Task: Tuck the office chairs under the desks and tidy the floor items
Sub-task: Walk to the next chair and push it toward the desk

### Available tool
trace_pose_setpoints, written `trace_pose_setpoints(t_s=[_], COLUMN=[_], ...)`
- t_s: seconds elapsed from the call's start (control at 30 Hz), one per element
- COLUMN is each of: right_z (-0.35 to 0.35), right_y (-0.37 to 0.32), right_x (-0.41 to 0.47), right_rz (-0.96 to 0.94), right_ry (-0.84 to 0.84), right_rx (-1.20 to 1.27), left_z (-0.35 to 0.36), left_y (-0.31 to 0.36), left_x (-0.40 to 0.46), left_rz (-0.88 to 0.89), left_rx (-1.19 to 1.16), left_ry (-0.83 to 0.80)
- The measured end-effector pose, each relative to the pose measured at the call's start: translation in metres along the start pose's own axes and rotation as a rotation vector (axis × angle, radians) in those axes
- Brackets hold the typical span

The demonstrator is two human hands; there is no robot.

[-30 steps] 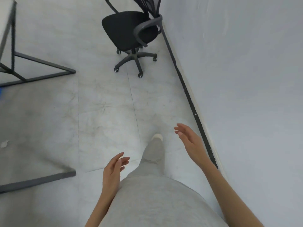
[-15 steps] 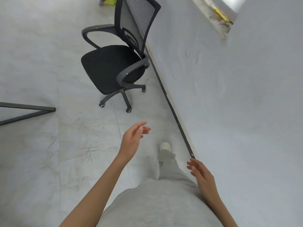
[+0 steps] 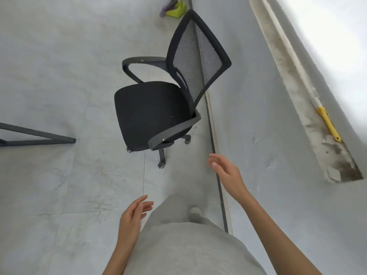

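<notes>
A black office chair (image 3: 153, 112) with a mesh back and two armrests stands on the grey floor, its back close to the wall on the right. My right hand (image 3: 226, 173) hangs in the air just below and to the right of the chair's near armrest, fingers relaxed, holding nothing. Lower down, my left hand (image 3: 134, 217) is beside my grey-trousered leg, fingers loose and empty. A yellow-green item with a purple part (image 3: 174, 8) lies on the floor beyond the chair, by the wall.
A dark metal desk foot (image 3: 39, 138) reaches in from the left edge. The wall (image 3: 258, 135) with a black skirting runs along the right. A window ledge (image 3: 309, 120) holds a yellow-handled tool (image 3: 327, 124). Bare floor spreads to the left of the chair.
I have walked closer to the chair, which now fills the middle of the view. My right hand has risen toward the near armrest and my left hand has dropped beside my leg.
</notes>
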State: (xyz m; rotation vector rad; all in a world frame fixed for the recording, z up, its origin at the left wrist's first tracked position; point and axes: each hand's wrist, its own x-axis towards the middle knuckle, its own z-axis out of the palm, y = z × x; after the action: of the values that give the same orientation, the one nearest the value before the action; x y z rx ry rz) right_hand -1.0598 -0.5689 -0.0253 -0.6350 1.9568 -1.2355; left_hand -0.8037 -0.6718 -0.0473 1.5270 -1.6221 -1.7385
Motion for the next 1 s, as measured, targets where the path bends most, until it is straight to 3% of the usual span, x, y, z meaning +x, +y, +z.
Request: trace_pose_setpoints(t_s=[0.13, 0.27, 0.37, 0.5, 0.6, 0.77, 1.0], right_z=[0.000, 0.001, -0.014, -0.058, -0.092, -0.113, -0.113], right_y=[-0.024, -0.033, -0.044, -0.085, -0.110, -0.127, -0.125], right_x=[0.077, 0.135, 0.172, 0.243, 0.305, 0.377, 0.378], right_rz=[-0.040, -0.013, 0.017, 0.002, 0.078, 0.239, 0.370], right_ry=[-0.050, -0.039, 0.065, 0.328, 0.388, 0.267, 0.330], right_rx=[-0.040, -0.042, -0.052, -0.060, -0.044, -0.047, 0.118], left_z=[0.014, 0.035, 0.056, 0.089, 0.114, 0.148, 0.176], left_y=[0.028, 0.072, 0.114, 0.182, 0.222, 0.254, 0.244], left_x=[0.055, 0.132, 0.186, 0.260, 0.297, 0.318, 0.305], left_rz=[-0.017, 0.066, 0.143, 0.270, 0.320, 0.339, 0.279], left_rx=[-0.010, 0.068, 0.126, 0.236, 0.299, 0.270, 0.243], left_ry=[0.040, -0.025, -0.118, -0.255, -0.311, -0.325, -0.338])
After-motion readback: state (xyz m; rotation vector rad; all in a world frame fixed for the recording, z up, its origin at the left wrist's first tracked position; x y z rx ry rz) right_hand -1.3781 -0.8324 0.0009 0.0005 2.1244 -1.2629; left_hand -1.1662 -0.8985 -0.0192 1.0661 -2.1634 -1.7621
